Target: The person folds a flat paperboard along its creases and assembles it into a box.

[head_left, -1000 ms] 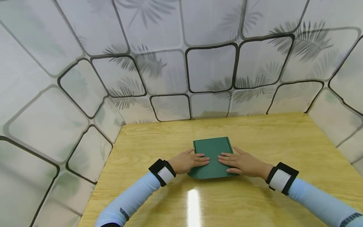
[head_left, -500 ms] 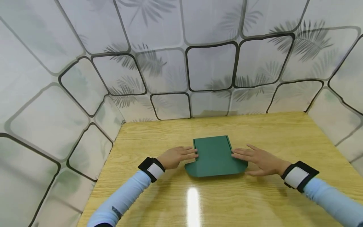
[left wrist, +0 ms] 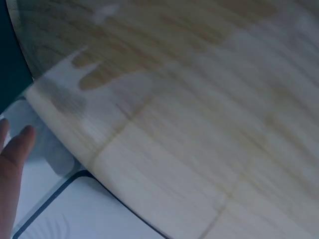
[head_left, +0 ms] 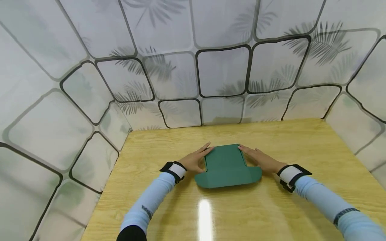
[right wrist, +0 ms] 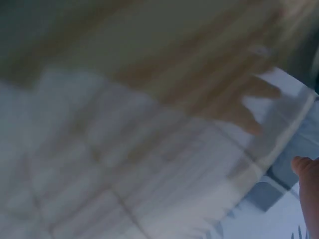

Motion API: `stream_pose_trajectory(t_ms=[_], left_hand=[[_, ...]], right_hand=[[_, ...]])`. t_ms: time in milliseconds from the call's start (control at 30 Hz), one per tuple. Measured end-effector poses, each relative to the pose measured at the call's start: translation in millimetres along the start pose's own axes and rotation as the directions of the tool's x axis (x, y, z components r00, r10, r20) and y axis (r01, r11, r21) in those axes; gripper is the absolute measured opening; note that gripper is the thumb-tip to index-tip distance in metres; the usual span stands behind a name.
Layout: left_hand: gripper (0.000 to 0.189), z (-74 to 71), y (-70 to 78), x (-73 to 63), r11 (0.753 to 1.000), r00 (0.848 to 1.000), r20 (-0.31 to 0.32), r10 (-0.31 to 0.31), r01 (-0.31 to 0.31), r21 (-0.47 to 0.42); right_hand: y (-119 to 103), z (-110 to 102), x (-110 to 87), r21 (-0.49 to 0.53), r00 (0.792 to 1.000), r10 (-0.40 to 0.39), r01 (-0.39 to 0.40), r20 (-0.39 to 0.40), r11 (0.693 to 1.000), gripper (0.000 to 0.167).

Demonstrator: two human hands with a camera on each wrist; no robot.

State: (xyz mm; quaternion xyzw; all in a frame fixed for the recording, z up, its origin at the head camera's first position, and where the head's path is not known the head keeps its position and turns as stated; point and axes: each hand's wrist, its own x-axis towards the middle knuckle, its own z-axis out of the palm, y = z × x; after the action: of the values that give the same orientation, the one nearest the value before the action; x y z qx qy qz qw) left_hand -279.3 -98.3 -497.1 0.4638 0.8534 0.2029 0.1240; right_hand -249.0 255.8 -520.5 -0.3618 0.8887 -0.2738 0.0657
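A flat dark green cardboard box (head_left: 224, 156) lies on the wooden table, with a wide flap (head_left: 227, 177) with rounded ends spread out along its near side. My left hand (head_left: 194, 160) is along the box's left side, fairly straight fingers reaching its far left corner and thumb by the flap. On the opposite side, my right hand (head_left: 261, 160) has its fingertips at the far right corner. In the left wrist view, a strip of the green box (left wrist: 11, 64) shows at the edge, near the left hand's fingertips (left wrist: 19, 147). Only a digit of the right hand (right wrist: 310, 186) appears in the right wrist view.
The light wooden table (head_left: 150, 144) reaches back to a patterned curtain (head_left: 224, 73) that encloses the far side and both sides. A bright light reflection lies on the table in front of the box.
Both hands first slid outward off the box top to its sides, uncovering the flap's rounded ends. They have since moved forward to the far corners. The box has stayed nearly in place.
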Motion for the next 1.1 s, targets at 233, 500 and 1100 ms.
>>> stream_pose_trajectory(t_ms=[233,500,1100], left_hand=[[0.079,3.2,2.6,-4.2,0.979,1.0,-0.006,0.004,-0.005,-0.206],[0.055,-7.5,8.1,0.7,0.686,0.963,0.033,-0.267,0.214,-0.695],[0.064,-26.4,8.4,-10.7,0.641,0.908,0.165,-0.386,0.393,-0.659]], right_hand=[[-1.9,2.8,-2.5,0.292,0.991,-0.125,0.131,-0.037,0.947,0.067],[-17.3,-14.0,-2.7,0.497,0.999,0.049,-0.045,0.005,0.866,0.063],[-11.1,-52.5,-34.7,0.491,0.923,0.276,-0.377,0.268,0.785,0.067]])
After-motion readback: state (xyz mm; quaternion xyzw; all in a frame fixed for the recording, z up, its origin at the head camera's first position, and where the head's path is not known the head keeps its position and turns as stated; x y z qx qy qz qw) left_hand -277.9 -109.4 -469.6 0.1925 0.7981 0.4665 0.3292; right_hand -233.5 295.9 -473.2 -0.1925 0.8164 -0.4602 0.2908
